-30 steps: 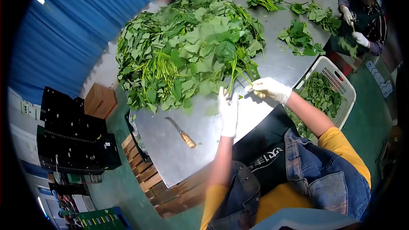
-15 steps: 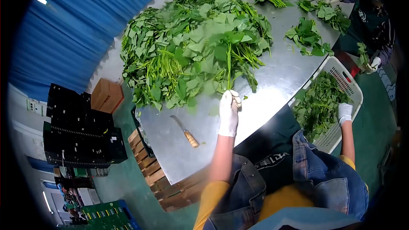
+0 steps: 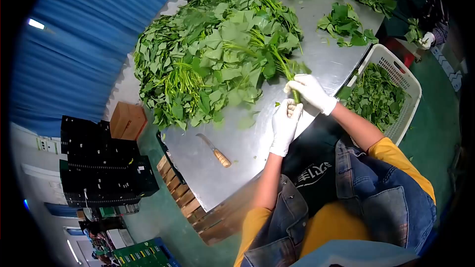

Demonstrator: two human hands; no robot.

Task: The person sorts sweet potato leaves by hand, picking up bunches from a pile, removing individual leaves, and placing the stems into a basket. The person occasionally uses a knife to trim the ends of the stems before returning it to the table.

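Observation:
Both my hands wear white gloves and meet at the near edge of the metal table (image 3: 198,178). A small bunch of leafy green stems (image 3: 283,65) points away from me, its leaves against the big heap of greens (image 3: 198,44). My right hand (image 3: 311,92) is closed around the stems, just above my left hand (image 3: 285,124). The left hand's fingers pinch the lower stem ends. To the left of my hands, a knife (image 3: 221,158) with a curved blade and wooden handle lies on the tabletop.
A white plastic basket (image 3: 414,104) of loose greens stands at my right. Small bunches (image 3: 344,23) lie on the table's far right. A co-worker's gloved hand (image 3: 426,40) holds greens there. Black crates (image 3: 99,168) and a cardboard box (image 3: 127,121) stand left.
My right hand has left the basket and moved up and left to the stems at my left hand. The left hand has shifted slightly right and nearer to me.

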